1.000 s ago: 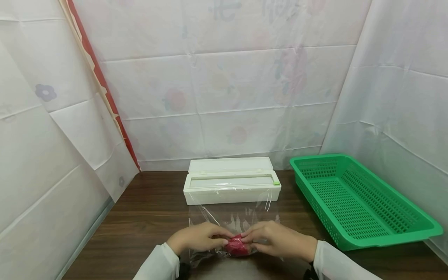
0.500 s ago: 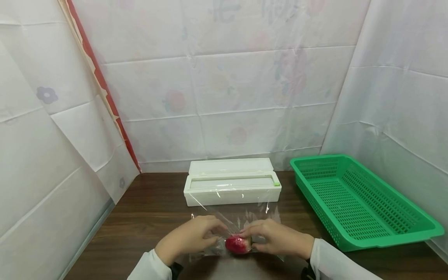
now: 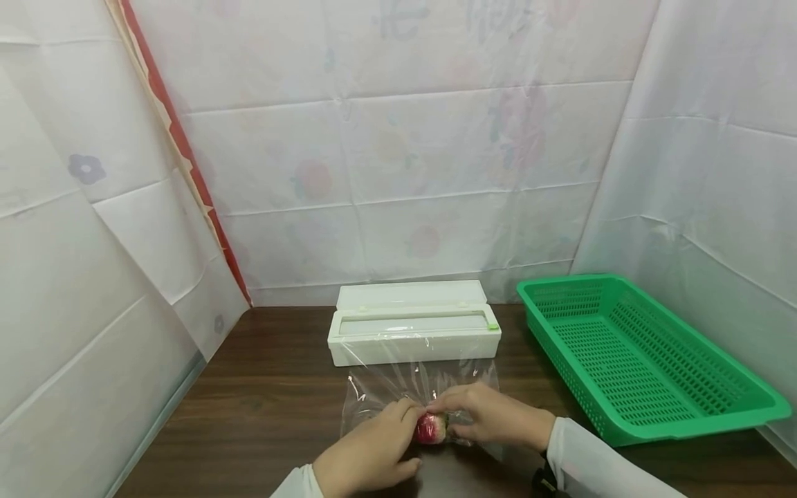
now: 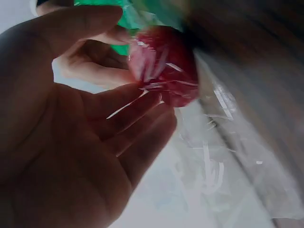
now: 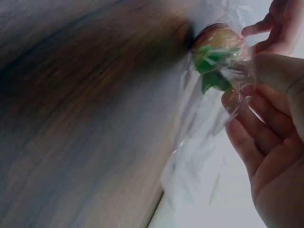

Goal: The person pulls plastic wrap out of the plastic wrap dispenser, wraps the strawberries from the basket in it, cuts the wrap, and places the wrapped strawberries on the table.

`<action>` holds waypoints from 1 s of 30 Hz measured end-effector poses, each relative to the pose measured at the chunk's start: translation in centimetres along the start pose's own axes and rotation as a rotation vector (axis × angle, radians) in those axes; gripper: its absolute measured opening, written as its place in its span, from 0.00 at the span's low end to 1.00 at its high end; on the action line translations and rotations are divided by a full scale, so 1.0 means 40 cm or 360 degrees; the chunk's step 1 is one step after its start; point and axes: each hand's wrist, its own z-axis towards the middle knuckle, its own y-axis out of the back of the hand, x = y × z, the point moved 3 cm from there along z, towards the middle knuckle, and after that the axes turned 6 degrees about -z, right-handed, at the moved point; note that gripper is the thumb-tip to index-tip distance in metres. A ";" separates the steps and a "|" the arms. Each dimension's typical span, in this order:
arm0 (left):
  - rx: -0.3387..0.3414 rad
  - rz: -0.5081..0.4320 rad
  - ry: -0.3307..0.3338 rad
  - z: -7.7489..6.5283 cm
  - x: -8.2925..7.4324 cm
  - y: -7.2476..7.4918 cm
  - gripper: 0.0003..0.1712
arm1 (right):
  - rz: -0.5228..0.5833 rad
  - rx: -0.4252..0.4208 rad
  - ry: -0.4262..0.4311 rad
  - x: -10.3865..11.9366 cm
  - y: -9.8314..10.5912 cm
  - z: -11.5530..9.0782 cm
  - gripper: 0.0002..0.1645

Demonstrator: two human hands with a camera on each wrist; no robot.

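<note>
A red strawberry point(image 3: 429, 429) with a pale end and green leaves point(image 5: 213, 69) lies in clear cling film point(image 3: 367, 391), which runs back to a white wrap box point(image 3: 414, 351). My left hand point(image 3: 373, 449) touches the strawberry's red side with nearly straight fingertips, its thumb held apart, as the left wrist view shows. From the right, my right hand point(image 3: 498, 418) pinches the strawberry and film at the leafy end between thumb and fingers. Glossy wrinkles of film cover the fruit point(image 4: 164, 66).
To the right stands a green plastic basket point(image 3: 623, 429) with slotted walls. The wrap box's lid point(image 3: 411, 295) is raised at the back. Dark wooden tabletop point(image 3: 268, 387) lies around the film, with white sheeting point(image 3: 436, 173) hung behind.
The left hand drew back from the strawberry, then came forward and rightward to touch it again. The strawberry has turned and shifted slightly right. The right hand stays at its leafy end.
</note>
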 end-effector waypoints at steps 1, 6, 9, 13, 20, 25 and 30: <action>-0.0018 -0.0003 0.0006 0.003 0.007 -0.004 0.34 | -0.0006 0.0003 -0.0002 -0.001 -0.001 0.000 0.31; -0.0063 -0.0033 0.0050 0.022 0.032 -0.015 0.29 | 0.0003 0.0017 -0.0023 -0.009 -0.007 -0.001 0.35; -0.0048 -0.0039 0.0067 0.031 0.040 -0.022 0.28 | 0.0031 0.0023 -0.0017 -0.012 -0.008 -0.001 0.35; -0.0005 -0.0057 0.0088 0.038 0.047 -0.031 0.26 | 0.0070 0.0050 0.0003 -0.013 -0.008 -0.002 0.36; 0.0057 -0.0083 0.0101 0.042 0.060 -0.034 0.23 | 0.0052 0.0208 -0.0113 -0.022 -0.009 -0.015 0.44; 0.0141 -0.0156 0.0144 0.047 0.072 -0.036 0.22 | 0.0166 0.0311 -0.0293 -0.037 -0.004 -0.028 0.44; 0.0162 -0.0210 0.0170 0.044 0.084 -0.047 0.21 | 0.0212 0.0280 -0.0391 -0.056 0.010 -0.034 0.27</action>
